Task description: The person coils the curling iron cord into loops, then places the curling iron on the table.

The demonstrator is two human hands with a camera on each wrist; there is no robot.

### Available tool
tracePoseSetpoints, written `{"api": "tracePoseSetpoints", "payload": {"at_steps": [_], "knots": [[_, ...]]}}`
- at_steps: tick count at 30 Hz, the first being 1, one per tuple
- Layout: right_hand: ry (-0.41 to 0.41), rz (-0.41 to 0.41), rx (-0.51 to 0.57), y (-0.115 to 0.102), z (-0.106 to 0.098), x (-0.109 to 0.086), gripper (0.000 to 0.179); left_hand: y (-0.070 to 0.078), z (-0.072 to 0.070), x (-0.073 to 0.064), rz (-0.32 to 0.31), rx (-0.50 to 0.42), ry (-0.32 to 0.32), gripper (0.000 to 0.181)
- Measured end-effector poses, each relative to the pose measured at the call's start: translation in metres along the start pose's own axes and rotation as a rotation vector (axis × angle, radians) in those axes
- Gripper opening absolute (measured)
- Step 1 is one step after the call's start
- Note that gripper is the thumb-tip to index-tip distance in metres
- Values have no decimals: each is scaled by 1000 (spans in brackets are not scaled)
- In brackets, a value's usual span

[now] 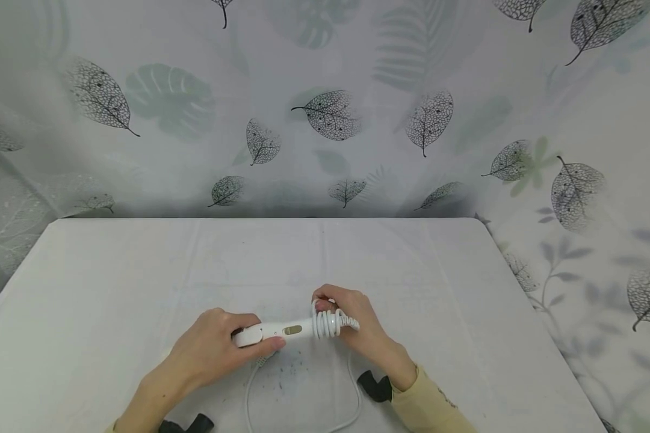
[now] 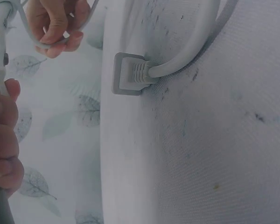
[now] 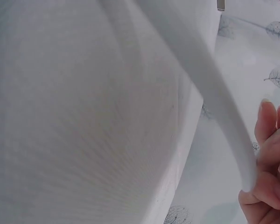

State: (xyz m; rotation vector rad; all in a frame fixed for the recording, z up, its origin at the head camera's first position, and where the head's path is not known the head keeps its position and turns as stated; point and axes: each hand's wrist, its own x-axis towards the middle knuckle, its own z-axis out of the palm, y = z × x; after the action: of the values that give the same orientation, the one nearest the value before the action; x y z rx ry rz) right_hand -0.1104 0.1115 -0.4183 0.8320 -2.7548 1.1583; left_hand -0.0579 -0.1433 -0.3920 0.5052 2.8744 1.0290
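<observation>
A white hair straightener (image 1: 272,330) with a gold-coloured panel lies crosswise above the table, its power cord (image 1: 327,325) wound in several turns around the handle end. My left hand (image 1: 208,349) grips the body at the other end, thumb along the near side. At the wound end, my right hand (image 1: 360,319) pinches the cord between thumb and fingers; the right wrist view shows the cord (image 3: 214,93) running up to those fingers (image 3: 270,186). From there the loose length loops down toward the near edge. The cord's plug (image 2: 130,74) lies on the white cloth below the left hand.
A white-covered table (image 1: 141,264) stands before a leaf-patterned curtain (image 1: 330,60). Dark specks mark the cloth under the straightener. Black wrist-worn pieces (image 1: 376,386) show near both forearms.
</observation>
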Motion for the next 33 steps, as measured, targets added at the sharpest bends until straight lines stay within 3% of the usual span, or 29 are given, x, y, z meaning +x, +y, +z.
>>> {"api": "tracePoseSetpoints", "payload": {"at_steps": [3,11,25,33], "knots": [[2,-24,2,1,-1,0,12,-1,0,-1,26,11,-21,38],[7,23,-88,2,-4,-1,15,0,-2,-4,43,14,-66,39],[82,-154,-181,8,-7,-1,9,-3,-1,-4,55,-6,-126,43],[153,-65,-260,6,-11,-2,14,-5,2,-1,13,32,-146,52]]}}
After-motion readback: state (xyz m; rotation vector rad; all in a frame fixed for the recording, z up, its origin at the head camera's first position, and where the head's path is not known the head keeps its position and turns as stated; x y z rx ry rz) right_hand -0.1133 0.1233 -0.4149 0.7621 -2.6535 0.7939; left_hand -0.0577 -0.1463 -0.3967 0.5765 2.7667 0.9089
